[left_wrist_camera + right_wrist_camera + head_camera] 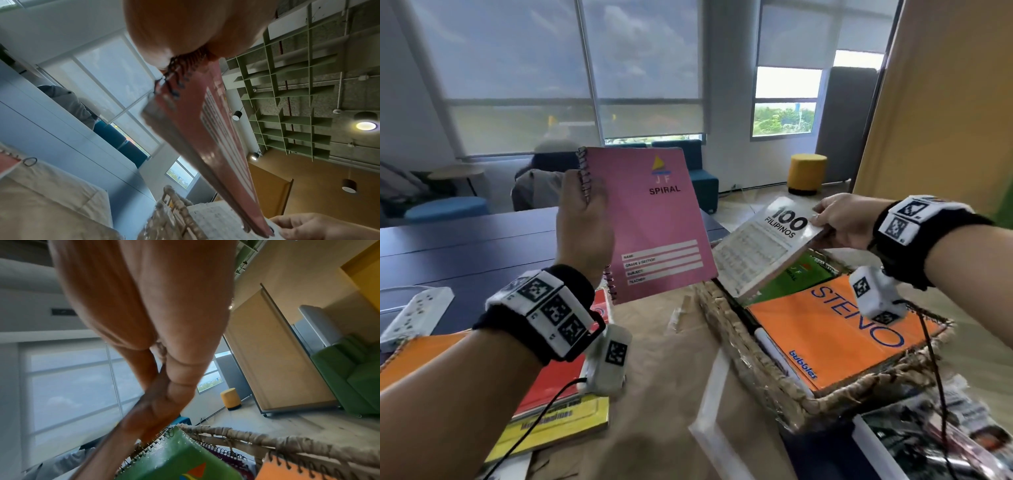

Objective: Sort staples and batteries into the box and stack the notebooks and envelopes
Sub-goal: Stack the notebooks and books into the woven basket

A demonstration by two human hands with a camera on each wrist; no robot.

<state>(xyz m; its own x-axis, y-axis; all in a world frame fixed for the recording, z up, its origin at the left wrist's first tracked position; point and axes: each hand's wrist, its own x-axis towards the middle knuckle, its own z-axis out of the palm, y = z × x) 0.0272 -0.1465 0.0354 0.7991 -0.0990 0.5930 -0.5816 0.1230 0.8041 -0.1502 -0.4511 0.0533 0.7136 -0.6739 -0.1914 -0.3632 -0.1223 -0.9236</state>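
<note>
My left hand [582, 212] grips a pink spiral notebook [654, 222] by its wire spine, holding it upright above the table; in the left wrist view the same pink spiral notebook [207, 138] runs away from the palm. My right hand [839, 222] pinches the far corner of a white booklet [763, 246] printed "100 Filipinos", tilted over the wicker basket [739, 346]. Inside the basket lie an orange steno pad [835, 335] and a green spiral notebook [794, 277]. In the right wrist view the thumb and fingers [176, 389] clamp the booklet's thin edge above the green spiral notebook [180, 456].
A stack with an orange notebook [417, 353], a red one and a yellow book [558, 421] lies at the left. A white power strip [414, 311] sits beyond it. Printed magazines [928, 442] lie at the lower right. A white pen [774, 346] lies along the basket's inner side.
</note>
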